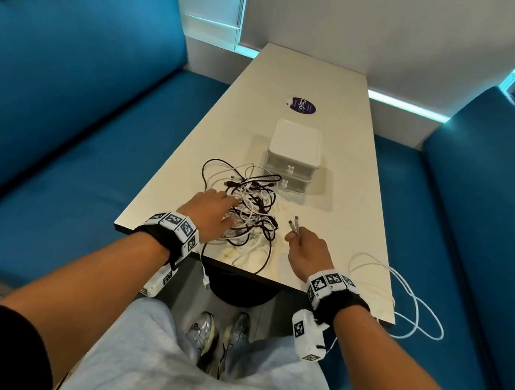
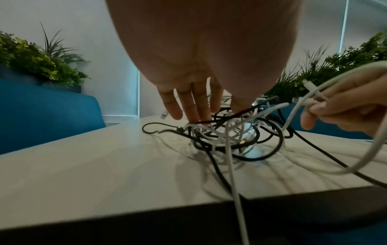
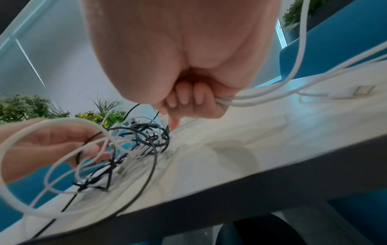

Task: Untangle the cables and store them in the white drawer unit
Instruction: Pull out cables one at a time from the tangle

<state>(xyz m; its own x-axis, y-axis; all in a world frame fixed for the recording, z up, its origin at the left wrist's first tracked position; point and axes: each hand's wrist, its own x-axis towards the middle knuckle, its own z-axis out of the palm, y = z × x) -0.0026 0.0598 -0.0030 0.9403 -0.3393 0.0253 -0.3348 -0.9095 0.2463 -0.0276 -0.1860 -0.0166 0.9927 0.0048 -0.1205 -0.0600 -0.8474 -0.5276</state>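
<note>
From the head view the whole layout shows: a pale desk (image 1: 297, 106) between two blue sofas (image 1: 61, 103), with the white drawer unit (image 1: 292, 156) standing past a tangle of black and white cables (image 1: 247, 206) near the desk's near edge. Both its drawers appear closed. The left hand (image 1: 209, 214) lies on the tangle's left side, fingers spread and fairly straight. The right hand (image 1: 307, 246) is just right of the tangle, curled round a white cable (image 1: 408, 296) whose two plug ends stick out past the fingers, while its loops trail over the desk's right corner. A purple sticker (image 1: 303, 105) sits farther along the desk

The left wrist view adds the fingertips (image 2: 194, 116) pressing down onto the top strands of the tangle (image 2: 232, 137), and one white strand hanging over the desk edge. The drawer unit cannot be made out here

The right wrist view shows the right hand's fingers (image 3: 188, 97) clamped tight round several passes of the white cable (image 3: 272, 94), gathered in a bundle, with a flat plug (image 3: 363, 89) lying on the desk beyond
</note>
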